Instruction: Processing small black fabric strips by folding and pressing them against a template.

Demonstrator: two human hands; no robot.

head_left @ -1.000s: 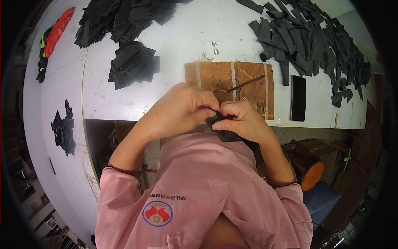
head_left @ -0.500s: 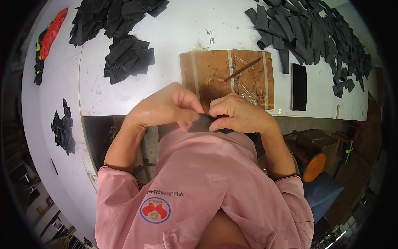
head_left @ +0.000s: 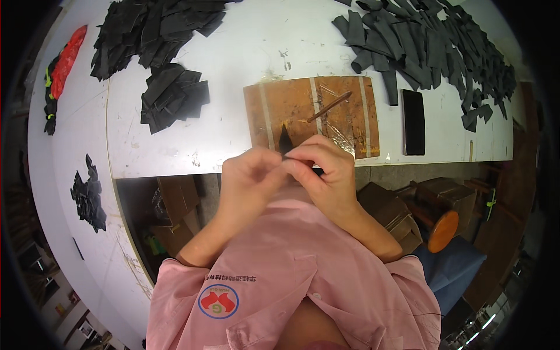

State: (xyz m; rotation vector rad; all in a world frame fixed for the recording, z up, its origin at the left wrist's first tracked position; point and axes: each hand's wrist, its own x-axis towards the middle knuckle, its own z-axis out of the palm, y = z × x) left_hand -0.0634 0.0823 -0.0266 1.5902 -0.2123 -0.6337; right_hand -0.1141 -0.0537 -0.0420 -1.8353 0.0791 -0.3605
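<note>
Close together at the table's front edge, my left hand [head_left: 252, 176] and my right hand [head_left: 325, 174] pinch a small black piece of material [head_left: 285, 140]. Its pointed end sticks up past my fingers, over the near edge of a brown board [head_left: 291, 92]. The rest of the piece is hidden by my hands. The board has pale tape strips across it, and a thin brown pointed stick [head_left: 330, 107] lies on top.
A black phone [head_left: 413, 123] lies right of the board. Dark tube-like pieces [head_left: 417, 49] are heaped at the far right, flat black pieces [head_left: 175, 96] at the left. A small black pile [head_left: 88, 198] and a red bundle [head_left: 69, 61] lie farther left. An orange-topped stool [head_left: 443, 231] stands below.
My hands have drawn closer together, the left moving rightward. The black piece, earlier stretched sideways between them, now points away from me. The view has shifted slightly.
</note>
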